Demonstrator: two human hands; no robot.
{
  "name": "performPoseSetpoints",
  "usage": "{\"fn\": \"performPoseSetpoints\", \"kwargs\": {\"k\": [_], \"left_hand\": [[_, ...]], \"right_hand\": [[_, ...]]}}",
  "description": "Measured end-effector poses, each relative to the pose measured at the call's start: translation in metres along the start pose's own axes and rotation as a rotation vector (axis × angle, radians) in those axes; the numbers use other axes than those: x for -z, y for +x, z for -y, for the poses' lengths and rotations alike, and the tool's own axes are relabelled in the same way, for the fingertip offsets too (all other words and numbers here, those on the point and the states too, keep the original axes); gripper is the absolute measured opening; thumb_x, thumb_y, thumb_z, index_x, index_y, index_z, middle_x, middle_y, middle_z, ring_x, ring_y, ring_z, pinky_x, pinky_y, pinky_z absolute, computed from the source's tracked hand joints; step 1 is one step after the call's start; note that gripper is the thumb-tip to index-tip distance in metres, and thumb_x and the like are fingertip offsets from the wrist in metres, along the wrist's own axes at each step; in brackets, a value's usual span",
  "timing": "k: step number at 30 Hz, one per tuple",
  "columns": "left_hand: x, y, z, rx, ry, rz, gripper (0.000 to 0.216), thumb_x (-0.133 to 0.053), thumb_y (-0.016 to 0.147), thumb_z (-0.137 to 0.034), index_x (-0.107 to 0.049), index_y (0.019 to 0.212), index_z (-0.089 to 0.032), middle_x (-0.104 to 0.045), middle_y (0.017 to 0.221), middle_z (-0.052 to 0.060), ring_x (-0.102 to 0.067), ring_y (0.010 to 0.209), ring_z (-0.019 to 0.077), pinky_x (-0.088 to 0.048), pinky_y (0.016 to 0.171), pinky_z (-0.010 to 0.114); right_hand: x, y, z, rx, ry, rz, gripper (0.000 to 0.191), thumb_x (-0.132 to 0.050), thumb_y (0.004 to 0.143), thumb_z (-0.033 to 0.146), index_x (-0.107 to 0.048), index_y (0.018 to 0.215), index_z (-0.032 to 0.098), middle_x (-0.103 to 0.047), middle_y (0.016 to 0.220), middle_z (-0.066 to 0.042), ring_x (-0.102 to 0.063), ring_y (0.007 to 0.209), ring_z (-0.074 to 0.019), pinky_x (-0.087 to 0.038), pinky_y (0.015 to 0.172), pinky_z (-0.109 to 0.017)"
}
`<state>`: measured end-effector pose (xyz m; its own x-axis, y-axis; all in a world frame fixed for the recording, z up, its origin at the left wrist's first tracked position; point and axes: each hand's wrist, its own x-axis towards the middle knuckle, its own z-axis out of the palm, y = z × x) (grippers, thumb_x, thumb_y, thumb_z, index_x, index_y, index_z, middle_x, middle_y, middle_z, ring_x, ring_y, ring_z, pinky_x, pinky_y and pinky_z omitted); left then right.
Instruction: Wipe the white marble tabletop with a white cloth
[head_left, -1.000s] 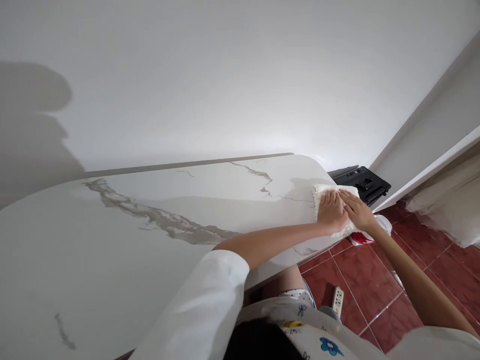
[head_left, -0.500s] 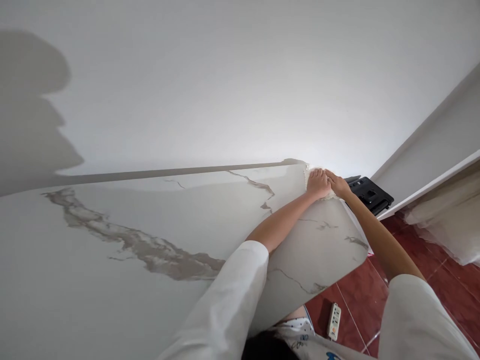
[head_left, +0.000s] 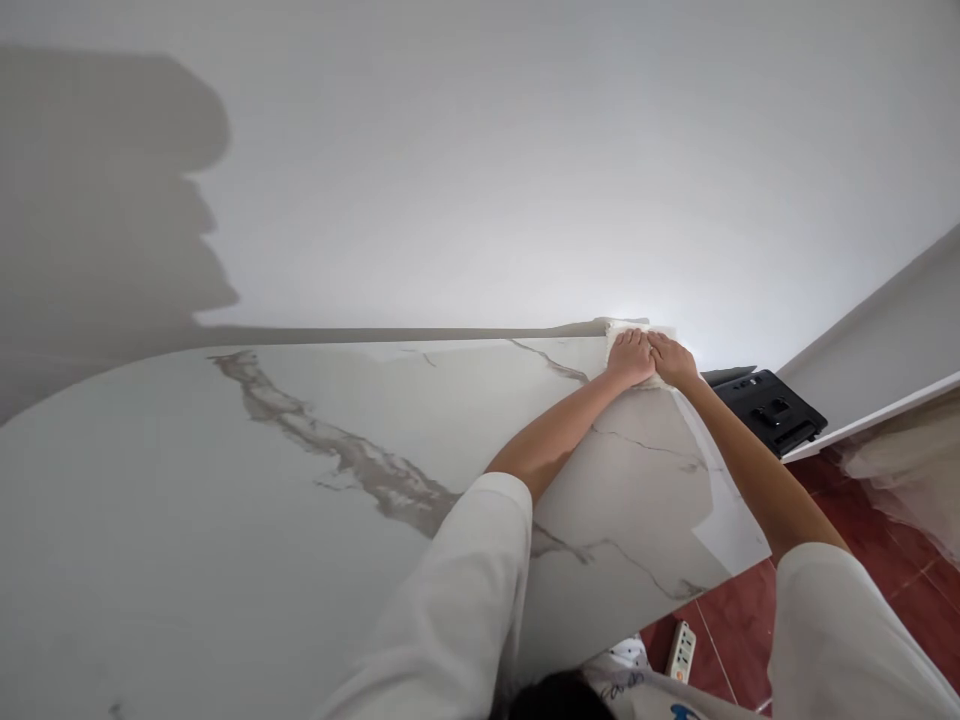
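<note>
A cream-white cloth lies at the far edge of a white marble-patterned tabletop, close to the wall, near the table's right end. My left hand presses on the cloth, its fingers together and slightly bent over it. Right beside it, my right hand also bears down on the cloth, fingers reaching toward the left hand. Both arms are stretched forward. Part of the cloth is hidden under the hands.
A plain white wall rises behind the table. Past the right end stands a black case-like object. Below are a red tiled floor, a white power strip and pale sheer fabric.
Both hands and the cloth have shifted a little to the left along the table's far edge. The view has turned, so the table and black object appear farther right.
</note>
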<state>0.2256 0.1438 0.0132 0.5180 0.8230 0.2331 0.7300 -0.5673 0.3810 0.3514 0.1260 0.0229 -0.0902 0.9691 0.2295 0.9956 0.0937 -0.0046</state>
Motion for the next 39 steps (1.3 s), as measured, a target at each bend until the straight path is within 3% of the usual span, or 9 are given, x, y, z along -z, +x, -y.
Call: {"fn": "performPoseSetpoints", "kwargs": {"k": [5,9,11,14,17,20,26,32,39], "left_hand": [[0.038,-0.048,0.056,0.007,0.06,0.033,0.056,-0.027,0.094,-0.027,-0.031,0.143,-0.001,-0.029,0.152,0.015,-0.024,0.141,0.0242,-0.015,0.117,0.036],[0.071,-0.094,0.106,0.068,0.142,-0.021,0.055,-0.029,0.093,-0.025,-0.031,0.142,0.0,-0.033,0.15,0.017,-0.028,0.139,0.0247,-0.017,0.116,0.036],[0.091,-0.117,0.134,0.099,0.189,-0.048,0.054,-0.03,0.092,-0.024,-0.033,0.141,0.001,-0.036,0.148,0.019,-0.031,0.137,0.0251,-0.019,0.114,0.036],[0.127,-0.148,0.177,0.155,0.213,-0.041,0.047,-0.034,0.089,-0.021,-0.046,0.131,-0.005,-0.052,0.135,0.017,-0.047,0.125,0.0247,-0.032,0.106,0.034],[0.167,-0.178,0.222,0.368,0.212,-0.031,0.036,-0.034,0.089,-0.021,-0.062,0.11,-0.013,-0.065,0.115,0.013,-0.059,0.106,0.0252,-0.043,0.092,0.035],[0.199,-0.213,0.268,0.53,0.285,-0.144,0.036,-0.032,0.09,-0.022,-0.064,0.103,-0.013,-0.066,0.112,0.014,-0.059,0.104,0.0261,-0.043,0.09,0.037],[0.244,-0.296,0.346,0.472,0.231,-0.167,0.047,-0.024,0.09,-0.026,-0.058,0.12,-0.015,-0.059,0.129,0.007,-0.053,0.117,0.0196,-0.038,0.101,0.029],[0.267,-0.367,0.369,0.499,0.233,-0.14,0.057,-0.016,0.088,-0.032,-0.048,0.131,-0.013,-0.053,0.136,0.007,-0.045,0.128,0.0167,-0.032,0.109,0.03],[0.263,-0.456,0.329,0.509,0.289,-0.16,0.061,-0.013,0.087,-0.043,-0.037,0.14,-0.022,-0.038,0.149,-0.003,-0.033,0.137,0.0129,-0.027,0.114,0.035]], "right_hand": [[0.006,0.01,0.07,0.073,-0.048,0.076,0.044,-0.035,0.092,0.029,-0.054,0.131,0.024,-0.056,0.134,-0.004,-0.06,0.109,-0.029,-0.048,0.089,-0.044],[0.005,0.02,0.138,0.281,0.028,0.028,0.048,-0.032,0.092,0.026,-0.048,0.136,0.015,-0.044,0.145,-0.007,-0.044,0.13,-0.027,-0.037,0.105,-0.041],[0.001,0.026,0.179,0.339,0.057,0.03,0.051,-0.031,0.092,0.023,-0.042,0.14,0.008,-0.037,0.149,-0.011,-0.034,0.136,-0.026,-0.03,0.11,-0.04],[-0.005,0.036,0.248,0.416,0.092,0.055,0.05,-0.031,0.092,0.02,-0.042,0.138,0.005,-0.041,0.147,-0.013,-0.034,0.136,-0.0259,-0.027,0.111,-0.039],[-0.009,0.045,0.322,0.517,0.158,0.024,0.046,-0.03,0.093,0.021,-0.047,0.133,0.004,-0.05,0.139,-0.015,-0.041,0.13,-0.0271,-0.03,0.108,-0.039],[-0.013,0.049,0.395,0.584,0.23,-0.022,0.043,-0.031,0.093,0.02,-0.05,0.128,0.003,-0.056,0.131,-0.017,-0.045,0.124,-0.0282,-0.033,0.103,-0.04],[-0.017,0.042,0.512,0.631,0.326,-0.077,0.042,-0.035,0.093,0.021,-0.051,0.124,-0.002,-0.057,0.127,-0.021,-0.046,0.121,-0.0308,-0.033,0.102,-0.043],[-0.007,0.001,0.573,0.66,0.443,-0.117,0.046,-0.035,0.094,0.023,-0.044,0.131,-0.004,-0.045,0.139,-0.025,-0.038,0.13,-0.0332,-0.028,0.106,-0.049],[0.017,-0.086,0.585,0.702,0.514,-0.079,0.055,-0.038,0.093,0.026,-0.038,0.135,-0.011,-0.039,0.142,-0.029,-0.034,0.134,-0.0371,-0.027,0.107,-0.052]]}}
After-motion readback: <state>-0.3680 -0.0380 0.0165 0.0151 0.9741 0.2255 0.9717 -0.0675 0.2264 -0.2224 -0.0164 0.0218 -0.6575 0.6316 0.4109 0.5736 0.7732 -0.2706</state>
